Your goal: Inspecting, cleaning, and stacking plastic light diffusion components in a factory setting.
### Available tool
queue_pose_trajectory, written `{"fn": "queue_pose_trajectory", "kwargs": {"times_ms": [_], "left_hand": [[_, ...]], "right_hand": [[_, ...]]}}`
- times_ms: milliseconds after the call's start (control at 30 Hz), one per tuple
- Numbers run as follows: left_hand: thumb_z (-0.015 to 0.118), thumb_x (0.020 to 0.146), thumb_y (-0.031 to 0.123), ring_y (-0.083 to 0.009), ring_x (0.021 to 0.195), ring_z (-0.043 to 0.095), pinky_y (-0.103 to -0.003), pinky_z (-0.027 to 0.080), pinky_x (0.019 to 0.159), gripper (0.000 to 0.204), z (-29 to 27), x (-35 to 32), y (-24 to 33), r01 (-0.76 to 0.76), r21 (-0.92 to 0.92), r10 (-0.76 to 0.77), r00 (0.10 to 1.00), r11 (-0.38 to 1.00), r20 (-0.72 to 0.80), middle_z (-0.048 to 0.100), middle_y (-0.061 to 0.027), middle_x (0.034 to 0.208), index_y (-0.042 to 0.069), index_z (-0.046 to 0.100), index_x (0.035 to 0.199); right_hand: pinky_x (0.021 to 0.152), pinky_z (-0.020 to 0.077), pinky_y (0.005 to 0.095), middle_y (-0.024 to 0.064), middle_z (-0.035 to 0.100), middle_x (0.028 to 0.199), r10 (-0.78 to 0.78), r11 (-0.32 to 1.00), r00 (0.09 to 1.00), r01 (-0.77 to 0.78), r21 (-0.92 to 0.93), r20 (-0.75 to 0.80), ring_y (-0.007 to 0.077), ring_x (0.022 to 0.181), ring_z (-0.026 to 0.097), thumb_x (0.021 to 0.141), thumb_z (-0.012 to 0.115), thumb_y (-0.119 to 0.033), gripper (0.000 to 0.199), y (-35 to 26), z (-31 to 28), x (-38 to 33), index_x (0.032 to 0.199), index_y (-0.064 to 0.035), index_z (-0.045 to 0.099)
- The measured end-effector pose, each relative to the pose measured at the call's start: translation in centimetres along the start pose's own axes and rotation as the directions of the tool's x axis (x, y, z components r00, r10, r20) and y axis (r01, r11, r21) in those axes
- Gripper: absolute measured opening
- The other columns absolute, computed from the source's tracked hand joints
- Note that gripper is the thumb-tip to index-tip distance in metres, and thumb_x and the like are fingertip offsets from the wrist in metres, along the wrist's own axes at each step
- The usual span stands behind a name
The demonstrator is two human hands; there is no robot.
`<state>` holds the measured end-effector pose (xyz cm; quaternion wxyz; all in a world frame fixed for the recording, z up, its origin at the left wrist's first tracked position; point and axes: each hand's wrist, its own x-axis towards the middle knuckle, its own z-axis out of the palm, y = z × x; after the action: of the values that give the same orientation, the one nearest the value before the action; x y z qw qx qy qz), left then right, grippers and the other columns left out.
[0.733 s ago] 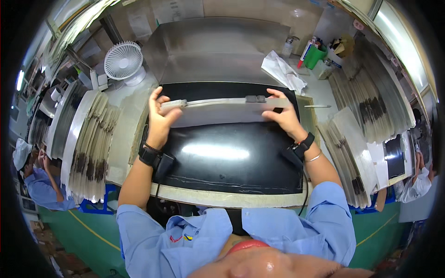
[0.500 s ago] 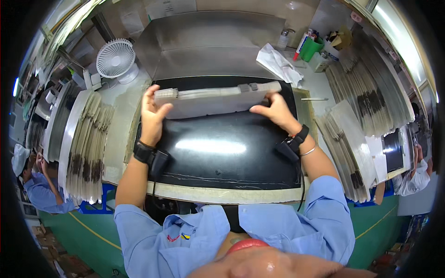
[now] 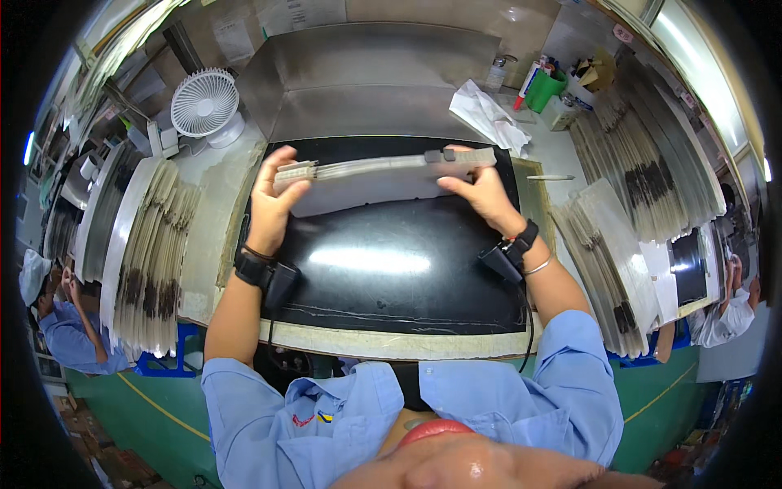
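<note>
Grey sheet stack point(image 3: 371, 186), layered, dark-marked edge

Bright overall; a strip light point(image 3: 709, 73) glows above the far right corner of the counter point(image 3: 399, 343). White glare streaks the mat point(image 3: 407, 300). Fisheye distortion bows the front edge; outer corners fall black.

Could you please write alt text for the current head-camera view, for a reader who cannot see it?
A person's left hand and right hand hold a bundle of thin grey sheets by its ends over a black mat. Stacks of sheets flank the mat, with a white fan at the back left and creased white paper at the back right.
</note>
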<state>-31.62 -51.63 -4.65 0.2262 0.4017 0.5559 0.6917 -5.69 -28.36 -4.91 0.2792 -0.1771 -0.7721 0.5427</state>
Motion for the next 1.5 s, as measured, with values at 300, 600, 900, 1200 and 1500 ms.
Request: {"fn": "queue_pose_trajectory", "kwargs": {"times_ms": [300,600,900,1200,1500], "left_hand": [[0.071,0.084,0.016,-0.0096,0.099,0.052,-0.027,0.041,0.089,0.038,1.3,0.2,-0.4,-0.019,0.061,0.025,0.996,0.998,-0.091,0.058,-0.0012,0.103,0.006,0.053,0.116],[0.049,0.095,0.02,-0.0102,0.094,0.053,-0.024,0.038,0.086,0.019,1.4,0.2,0.0,-0.063,-0.056,0.053,0.984,0.996,-0.172,0.057,-0.0003,0.096,0.005,0.059,0.098],[0.053,0.095,0.018,-0.0058,0.092,0.047,-0.021,0.035,0.086,0.017,0.7,0.4,-0.4,-0.101,-0.106,0.076,0.973,0.989,-0.217,0.052,0.0018,0.097,0.005,0.054,0.106],[0.074,0.077,0.032,-0.0292,0.106,0.053,-0.041,0.038,0.094,0.058,9.4,1.5,7.0,-0.596,0.8,0.596,0.67,0.075,0.443,0.057,-0.0128,0.11,0.004,0.05,0.121],[0.058,0.085,0.049,-0.0294,0.057,0.06,-0.039,0.045,0.05,0.04,8.3,3.1,5.2,-0.524,0.849,0.167,0.845,0.071,0.508,0.059,-0.0131,0.063,0.01,0.06,0.078]], "right_hand": [[0.09,0.0447,0.0314,0.0081,0.066,0.105,0.112,0.98,0.994,-0.109,0.168,-0.009,0.0165,0.101,0.059,0.078,0.077,-0.026,0.044,0.7,0.3,0.3,0.112,0.0001,0.064],[0.081,0.0456,0.0261,0.0047,0.065,0.098,0.01,0.992,1.0,-0.01,0.122,0.001,0.0118,0.089,0.059,0.082,0.073,-0.02,0.028,0.7,1.8,0.0,0.101,-0.0001,0.066],[0.079,0.0462,0.0267,0.0047,0.067,0.089,0.05,0.983,0.999,-0.052,0.175,0.02,0.0122,0.085,0.06,0.082,0.073,-0.018,0.022,0.0,2.7,-0.5,0.094,0.0002,0.069],[0.081,0.0463,0.0283,0.0064,0.069,0.096,-0.081,0.995,0.993,0.075,0.072,0.084,0.0136,0.086,0.061,0.083,0.071,-0.02,0.025,2.0,2.3,-0.8,0.099,-0.0006,0.07],[0.094,0.0445,0.0386,0.0206,0.064,0.108,-0.195,0.68,0.963,0.268,-0.682,0.183,0.0336,0.106,0.059,0.073,0.073,-0.02,0.045,2.4,-7.3,5.8,0.113,-0.0031,0.061]]}}
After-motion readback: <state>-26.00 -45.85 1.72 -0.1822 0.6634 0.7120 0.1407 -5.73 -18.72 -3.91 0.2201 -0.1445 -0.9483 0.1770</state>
